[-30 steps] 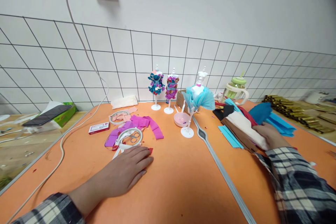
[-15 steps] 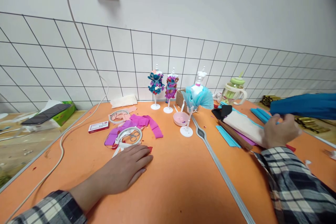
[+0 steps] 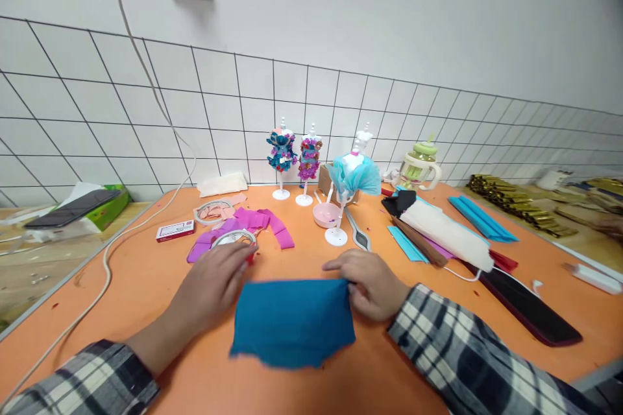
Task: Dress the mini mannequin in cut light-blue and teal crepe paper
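Grip: your R hand [image 3: 367, 282] has the blue sheet [image 3: 294, 321] pinched at its upper R corner, thumb against curled fingers, index out straight. L hand [image 3: 214, 275] is palm down, fingers together, by the tape roll [image 3: 228, 236]; can't tell if it's got anything under the fingertips. It's just beside the sheet's upper L corner, no clear hold there.

Sheet's in front of you, btwn the hands, over the orange table [image 3: 292, 395]. Can't tell how much of it touches down.

Handling (my read): v. light, limp, prob tears or creases easily. Crepe or thin cloth, can't tell which. One-corner hold will prob let it sag/twist; better a light pinch at both upper corners, no hard pull. Doesn't look slippery.

Shape: approx rectangle, matte, top edge fairly straight, bottom edge wavy/ragged. Bit of motion blur.

Nearby: purple strips [image 3: 281, 230] lie flat w/ fold lines, thin. Tape roll = smooth ring. Doll stand [image 3: 357, 176] past the sheet: hard white form, gauzy lt blue skirt, crumples easily I'd guess. White cloth [image 3: 445, 233] off R looks soft, wrinkled.
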The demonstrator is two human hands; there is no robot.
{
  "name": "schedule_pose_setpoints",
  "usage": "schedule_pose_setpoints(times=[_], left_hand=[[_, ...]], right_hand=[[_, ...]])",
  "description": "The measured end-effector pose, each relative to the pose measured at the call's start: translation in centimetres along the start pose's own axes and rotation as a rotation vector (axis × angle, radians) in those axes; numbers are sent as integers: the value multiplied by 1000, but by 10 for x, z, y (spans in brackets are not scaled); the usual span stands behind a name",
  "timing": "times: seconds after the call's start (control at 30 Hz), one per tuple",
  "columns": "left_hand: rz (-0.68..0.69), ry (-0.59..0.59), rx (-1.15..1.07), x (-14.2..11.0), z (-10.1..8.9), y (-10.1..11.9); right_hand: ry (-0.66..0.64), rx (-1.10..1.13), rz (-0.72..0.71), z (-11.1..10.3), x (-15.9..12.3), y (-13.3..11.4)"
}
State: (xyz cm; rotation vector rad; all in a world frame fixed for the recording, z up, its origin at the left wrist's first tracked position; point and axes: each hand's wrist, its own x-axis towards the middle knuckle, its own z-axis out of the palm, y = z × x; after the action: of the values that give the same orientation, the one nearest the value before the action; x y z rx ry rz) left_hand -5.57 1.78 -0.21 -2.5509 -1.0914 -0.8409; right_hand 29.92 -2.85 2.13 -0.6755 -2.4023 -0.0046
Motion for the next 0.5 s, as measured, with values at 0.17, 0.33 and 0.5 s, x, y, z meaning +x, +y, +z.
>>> schedule_pose_setpoints(times=[0.17, 0.33, 0.5], left_hand=[[-46, 289, 14, -1, -23, 8], [268, -12, -128, 3, -40, 69], [223, -320, -131, -12, -21, 102]], right_hand=[[-279, -47, 120, 18, -1, 5], [-129, -57, 171, 16, 0, -7], [-427, 99, 141, 30, 2, -27]])
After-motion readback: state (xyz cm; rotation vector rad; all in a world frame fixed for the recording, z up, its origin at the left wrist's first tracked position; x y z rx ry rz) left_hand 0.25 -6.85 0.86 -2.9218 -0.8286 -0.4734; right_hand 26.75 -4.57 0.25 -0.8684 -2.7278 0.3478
